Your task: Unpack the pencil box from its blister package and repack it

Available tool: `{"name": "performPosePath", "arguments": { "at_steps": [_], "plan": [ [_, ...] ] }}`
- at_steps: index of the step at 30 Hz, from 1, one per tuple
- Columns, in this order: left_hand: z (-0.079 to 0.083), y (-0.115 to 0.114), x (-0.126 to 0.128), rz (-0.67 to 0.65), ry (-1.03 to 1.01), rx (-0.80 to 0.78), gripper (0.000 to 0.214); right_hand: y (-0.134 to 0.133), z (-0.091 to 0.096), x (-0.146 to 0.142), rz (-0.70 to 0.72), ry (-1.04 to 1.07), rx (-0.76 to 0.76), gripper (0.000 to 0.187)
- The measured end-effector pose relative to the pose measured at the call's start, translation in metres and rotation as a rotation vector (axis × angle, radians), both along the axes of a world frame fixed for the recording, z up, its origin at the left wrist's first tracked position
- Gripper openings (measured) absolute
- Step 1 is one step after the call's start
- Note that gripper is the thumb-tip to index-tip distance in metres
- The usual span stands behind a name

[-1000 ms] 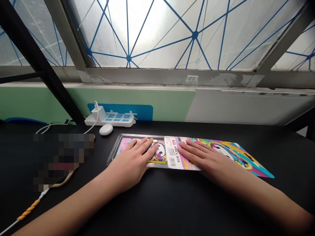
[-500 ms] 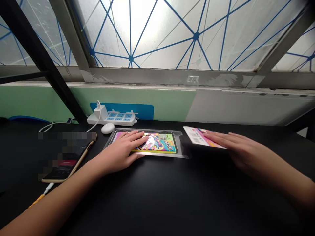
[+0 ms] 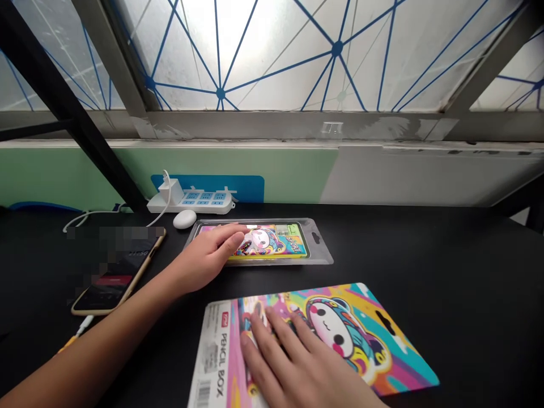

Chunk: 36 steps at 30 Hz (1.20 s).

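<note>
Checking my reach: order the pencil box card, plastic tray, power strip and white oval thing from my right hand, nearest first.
1. Pencil box card, under the right hand.
2. Plastic tray, ahead.
3. White oval thing, ahead left.
4. Power strip, behind it.

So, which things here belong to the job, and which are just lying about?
In use:
left hand, on the colourful cartoon-printed pencil box
clear plastic blister tray, around that box
right hand, flat on the colourful printed cardboard backing card

Lying about:
gold-edged smartphone
white power strip
small white oval object
</note>
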State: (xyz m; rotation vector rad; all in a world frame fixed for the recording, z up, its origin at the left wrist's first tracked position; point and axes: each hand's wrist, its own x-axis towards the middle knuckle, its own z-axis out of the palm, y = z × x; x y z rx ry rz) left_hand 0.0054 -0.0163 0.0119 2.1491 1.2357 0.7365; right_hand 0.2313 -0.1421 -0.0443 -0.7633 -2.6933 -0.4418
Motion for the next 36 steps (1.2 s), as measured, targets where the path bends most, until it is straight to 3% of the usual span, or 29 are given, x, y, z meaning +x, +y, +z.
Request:
{"name": "performPosePath", "arguments": {
  "at_steps": [5, 7, 11, 16, 21, 25, 31, 36],
  "plan": [
    [0.002, -0.008, 0.011, -0.031, -0.016, -0.042, 0.049, 0.033, 0.012, -0.021, 0.016, 0.053, -0.442, 0.065],
    [0.003, -0.011, 0.014, -0.052, -0.011, -0.033, 0.042, 0.042, 0.021, -0.02, 0.036, 0.081, -0.591, 0.063],
    [-0.002, -0.013, 0.016, -0.112, 0.09, 0.106, 0.034, 0.048, 0.024, -0.014, 0.066, 0.085, -0.709, 0.06],
    [-0.015, -0.011, 0.013, -0.112, 0.356, 0.3, 0.044, 0.049, 0.021, -0.012, 0.05, 0.089, -0.756, 0.064],
    [-0.015, -0.006, 0.007, -0.101, 0.498, 0.294, 0.053, 0.054, 0.023, -0.012, 0.009, 0.09, -0.782, 0.06],
    [-0.016, -0.002, 0.004, -0.135, 0.513, 0.326, 0.059, 0.054, 0.02, -0.014, -0.018, 0.07, -0.71, 0.055],
    [-0.017, -0.005, 0.009, -0.129, 0.515, 0.396, 0.047, 0.056, 0.012, -0.018, -0.028, 0.061, -0.575, 0.056],
    [-0.012, -0.008, 0.013, -0.141, 0.569, 0.373, 0.05, 0.056, 0.009, -0.017, 0.02, 0.082, -0.475, 0.052]
  ]
}}
